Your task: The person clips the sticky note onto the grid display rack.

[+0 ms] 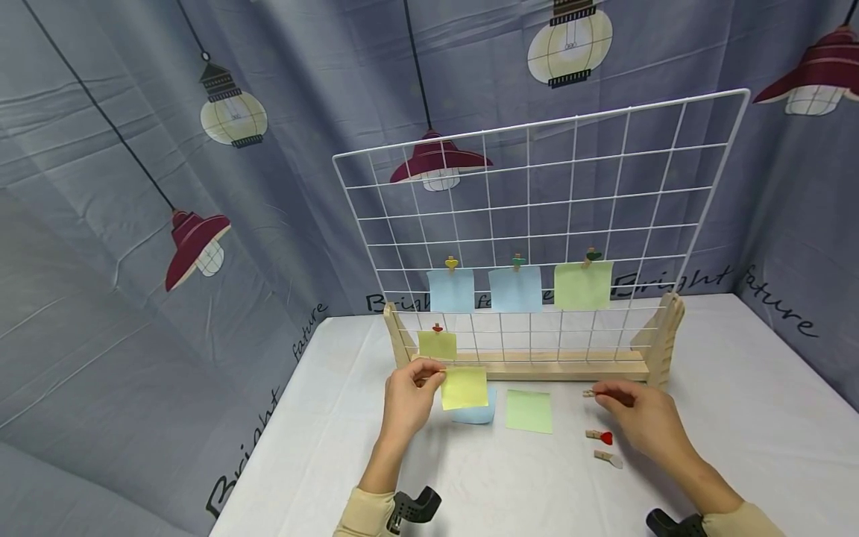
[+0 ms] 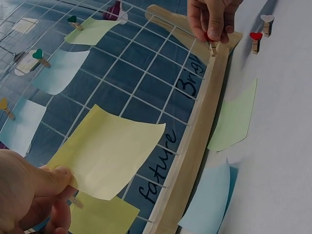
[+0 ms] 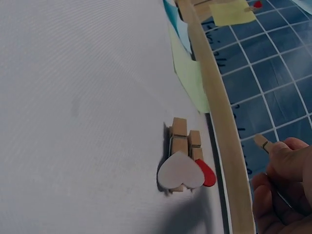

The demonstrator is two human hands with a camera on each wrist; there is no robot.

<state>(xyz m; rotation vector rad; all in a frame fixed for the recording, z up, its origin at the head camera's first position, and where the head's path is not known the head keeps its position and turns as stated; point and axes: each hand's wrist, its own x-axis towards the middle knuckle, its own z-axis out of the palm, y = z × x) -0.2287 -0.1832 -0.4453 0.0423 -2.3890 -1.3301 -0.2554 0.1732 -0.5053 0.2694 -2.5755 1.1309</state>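
Observation:
My left hand (image 1: pixel 411 399) pinches a yellow sticky note (image 1: pixel 464 388) by its left edge, in front of the wire grid's lower left. In the left wrist view the note's free corners curl a little. At the right, my right hand (image 1: pixel 640 418) pinches a small wooden clothespin (image 1: pixel 588 393) between thumb and fingers. A bit of red shows at those fingertips in the left wrist view. Below that hand, a clothespin with a red heart (image 1: pixel 599 436) and one with a white heart (image 1: pixel 608 458) lie on the table. A blue note (image 1: pixel 478 412) and a green note (image 1: pixel 529 412) lie nearby.
A white wire grid (image 1: pixel 576 117) stands in a wooden base (image 1: pixel 564 371). Clothespins hold two blue notes (image 1: pixel 451 291), a green note (image 1: pixel 582 286) and, lower left, a yellow-green note (image 1: pixel 437 344) on it. A patterned curtain (image 1: pixel 302 186) hangs behind the white table (image 1: pixel 523 492).

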